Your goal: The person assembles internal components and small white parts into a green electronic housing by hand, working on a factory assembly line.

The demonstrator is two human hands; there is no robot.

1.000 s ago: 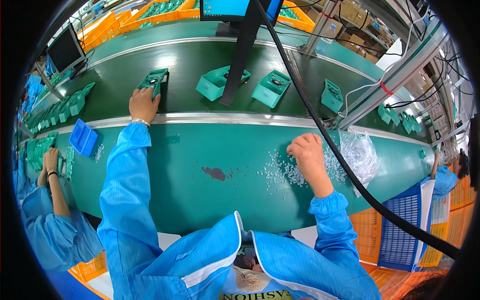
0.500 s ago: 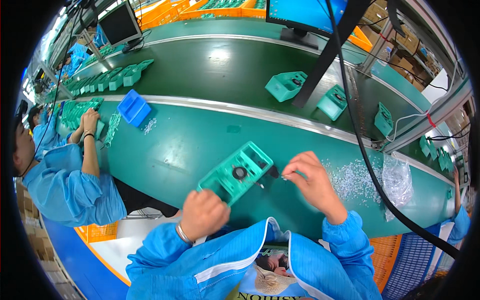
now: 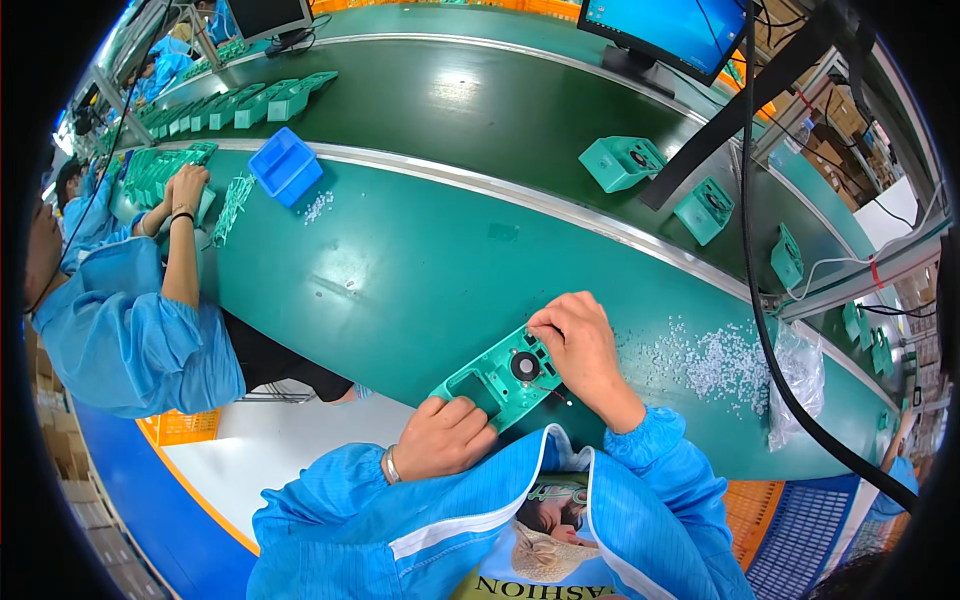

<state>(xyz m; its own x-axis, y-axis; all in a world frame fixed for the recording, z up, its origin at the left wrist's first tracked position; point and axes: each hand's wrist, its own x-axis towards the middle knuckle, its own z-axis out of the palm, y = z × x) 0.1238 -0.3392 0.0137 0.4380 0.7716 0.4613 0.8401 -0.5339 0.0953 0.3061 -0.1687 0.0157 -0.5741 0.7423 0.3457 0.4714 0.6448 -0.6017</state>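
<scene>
Green plastic housing (image 3: 503, 383): one, slanting at the near edge of the green worktable (image 3: 400, 270), before the person's chest; resting or lifted, I cannot tell.
Round black speaker (image 3: 525, 366): one, set in the housing.
Left hand (image 3: 445, 436): clamped on the housing's near-left end.
Right hand (image 3: 582, 345): fingers bent over the far-right end, touching it; whether they pinch anything is hidden.
Small whitish pieces (image 3: 725, 370): two scatters, a large one right of the right hand, a small one beside the blue bin; too many to count.
Clear plastic bag (image 3: 797, 385): one, just right of the large scatter.
Blue bin (image 3: 285, 165): one, far left on the worktable.
Conveyor (image 3: 450, 110): three spaced housings (image 3: 705, 210) ahead to the right, plus a crowded row (image 3: 240, 105) at left.
Monitors (image 3: 660, 30): two, one lit, one dark.
Co-worker (image 3: 140, 320): nearest at left, both hands at piled green parts (image 3: 160, 175).
</scene>
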